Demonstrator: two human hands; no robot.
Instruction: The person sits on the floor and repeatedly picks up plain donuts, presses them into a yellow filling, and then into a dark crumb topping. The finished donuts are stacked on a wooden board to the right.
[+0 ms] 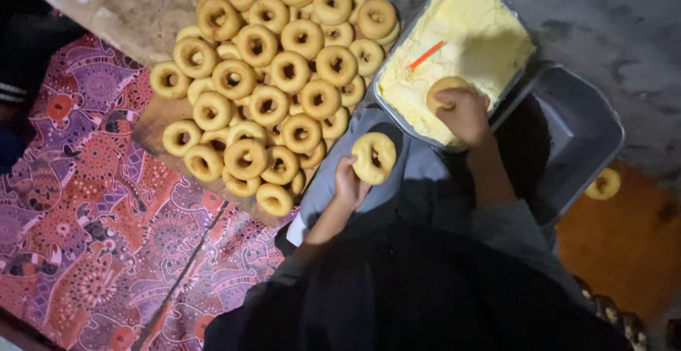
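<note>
progress: the left hand (349, 184) holds one plain ring doughnut (374, 157) upright over the lap, near the lower left corner of the cream tray (386, 85). the right hand (464, 113) presses a second doughnut (447, 90) face down into the pale yellow cream (468, 35) at the tray's near edge. the doughnut pile (273, 74) on the wooden board (152, 120), to the left, appears uncoated throughout; judged from this, most of the batch is yet to be dipped. one lone doughnut (604, 184) lies on the orange surface (624, 241) far right, beyond the grey tub (592, 127); whether it is coated cannot be told.

fingers: left hand's fingers are curled closed round the doughnut's lower left rim, thumb side hidden behind it. right hand's fingers are bent down over the top of the second doughnut, closed on it, tips touching its upper face; contact with the cream itself cannot be told.

other items: an orange stick (425, 56) lies in the cream, apart from the right hand. a patterned cloth (92, 237) covers the area near left.
</note>
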